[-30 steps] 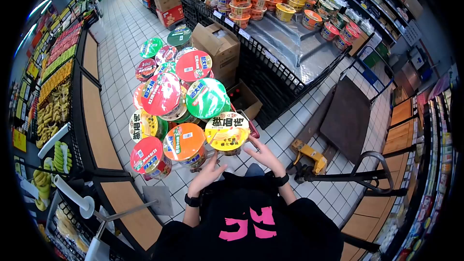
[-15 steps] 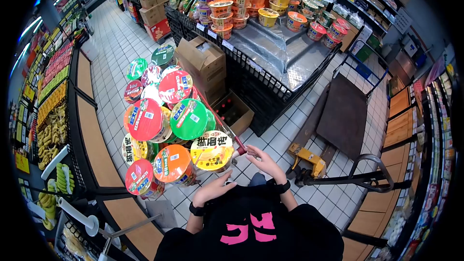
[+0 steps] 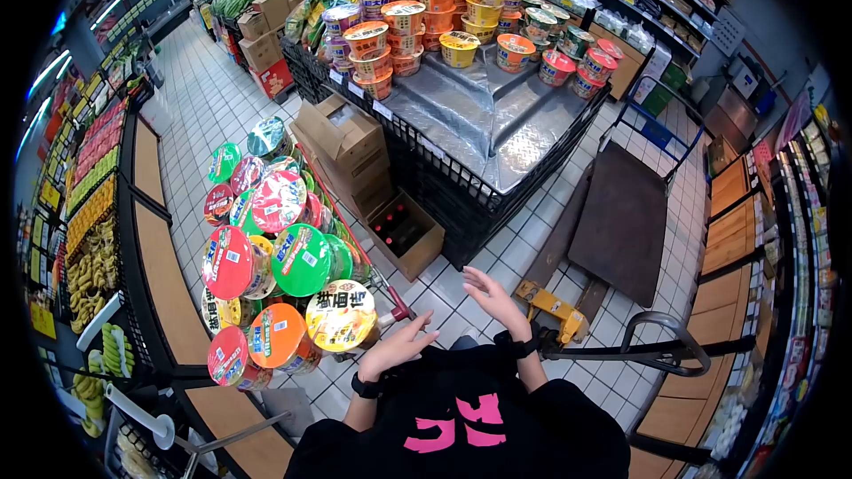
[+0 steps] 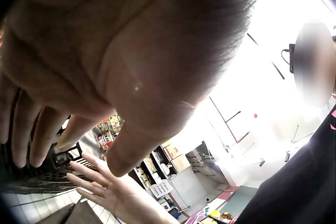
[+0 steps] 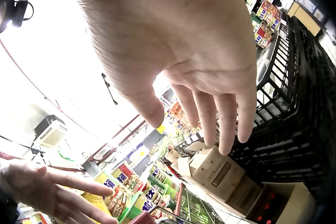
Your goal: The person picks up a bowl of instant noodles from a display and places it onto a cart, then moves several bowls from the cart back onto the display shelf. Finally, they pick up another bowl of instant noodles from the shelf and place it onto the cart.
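Both hands hover in front of the body with fingers extended and nothing in them. In the head view the left hand [image 3: 397, 348] is just right of a yellow-lidded noodle tub [image 3: 342, 316], with a visible gap. The right hand [image 3: 497, 306] is further right, over the floor. Tubs with red, green and orange lids, such as a green-lidded tub [image 3: 302, 260], are heaped in a cart whose red handle end [image 3: 401, 309] shows beyond the left hand. The right wrist view shows the right hand [image 5: 194, 61] with straight, slightly spread fingers and the left hand [image 5: 58, 192] lower left.
A black crate display [image 3: 435, 146] with a silver top bears stacked noodle tubs at its back. Cardboard boxes [image 3: 351, 146] stand beside it, one holding dark bottles. A flat trolley [image 3: 621, 222] and yellow pallet jack [image 3: 555, 306] are at right, a fruit shelf [image 3: 93, 248] at left.
The cart of tubs has shifted left and down in the head view, away from the hands. The left hand has come away from the yellow-lidded tub, and the right hand is farther from it too.
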`<state>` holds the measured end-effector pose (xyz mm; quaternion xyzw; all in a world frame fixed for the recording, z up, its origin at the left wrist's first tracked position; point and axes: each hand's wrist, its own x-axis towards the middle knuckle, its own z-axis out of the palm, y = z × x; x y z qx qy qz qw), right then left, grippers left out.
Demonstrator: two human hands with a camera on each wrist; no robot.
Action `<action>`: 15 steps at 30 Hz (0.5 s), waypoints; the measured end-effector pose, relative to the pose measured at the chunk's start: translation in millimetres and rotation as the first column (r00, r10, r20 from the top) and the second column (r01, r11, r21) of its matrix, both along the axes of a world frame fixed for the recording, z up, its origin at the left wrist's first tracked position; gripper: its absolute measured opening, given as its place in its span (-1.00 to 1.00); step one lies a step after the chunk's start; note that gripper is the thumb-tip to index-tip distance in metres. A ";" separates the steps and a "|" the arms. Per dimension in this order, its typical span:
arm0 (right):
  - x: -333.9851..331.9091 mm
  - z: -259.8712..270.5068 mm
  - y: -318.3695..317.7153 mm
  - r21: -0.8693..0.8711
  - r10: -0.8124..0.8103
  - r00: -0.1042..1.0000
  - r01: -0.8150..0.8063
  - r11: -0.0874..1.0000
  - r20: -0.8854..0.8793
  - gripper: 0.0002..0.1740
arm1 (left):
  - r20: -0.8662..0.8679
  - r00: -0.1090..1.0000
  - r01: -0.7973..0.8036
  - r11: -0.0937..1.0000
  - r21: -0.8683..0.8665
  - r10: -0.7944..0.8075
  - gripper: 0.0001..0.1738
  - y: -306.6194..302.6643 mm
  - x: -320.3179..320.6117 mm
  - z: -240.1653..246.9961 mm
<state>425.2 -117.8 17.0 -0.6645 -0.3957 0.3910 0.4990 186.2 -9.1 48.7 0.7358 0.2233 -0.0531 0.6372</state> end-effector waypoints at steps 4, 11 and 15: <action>30.6 3.6 -8.9 -0.011 -0.008 1.000 0.008 1.000 0.001 -0.46 | 0.013 1.000 -0.004 1.000 0.015 0.004 -0.19 -9.7 25.8 0.1; 87.5 5.7 -31.2 -0.029 -0.018 1.000 0.018 0.999 0.002 -0.45 | -0.002 1.000 -0.030 0.999 0.046 0.030 -0.17 -31.0 80.1 -6.5; 120.5 -0.6 -50.9 -0.023 -0.041 0.999 0.041 0.999 -0.007 -0.44 | -0.009 0.999 -0.031 0.999 0.017 0.031 -0.18 -39.0 113.4 -24.2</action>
